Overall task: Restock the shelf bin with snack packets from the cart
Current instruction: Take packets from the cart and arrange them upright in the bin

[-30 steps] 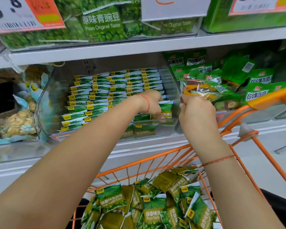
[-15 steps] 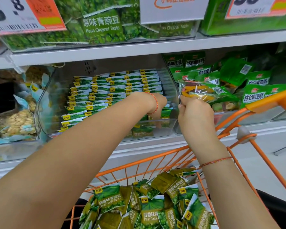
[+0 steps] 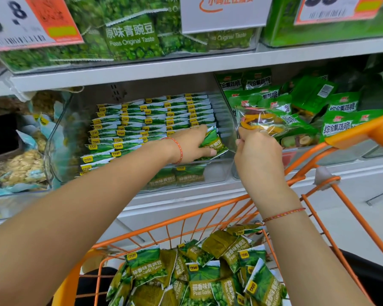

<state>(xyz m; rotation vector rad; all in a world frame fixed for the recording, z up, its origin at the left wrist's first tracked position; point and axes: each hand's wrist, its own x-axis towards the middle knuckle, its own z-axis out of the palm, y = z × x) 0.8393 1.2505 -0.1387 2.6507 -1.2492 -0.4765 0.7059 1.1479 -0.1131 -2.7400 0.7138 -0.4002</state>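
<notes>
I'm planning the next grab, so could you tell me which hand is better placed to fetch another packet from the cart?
Probably the right hand: it pinches only the bin's clear side wall and sits above the cart. The left hand is inside the bin, holding a packet.

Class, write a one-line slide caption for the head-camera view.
Left hand tucks a garlic pea packet into the clear bin; right hand pinches its divider.

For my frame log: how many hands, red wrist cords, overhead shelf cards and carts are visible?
Hands: 2, left hand holding a packet, right hand gripping the bin wall
Red wrist cords: 2
Shelf cards: 3
Cart: 1
Total: 8
</notes>
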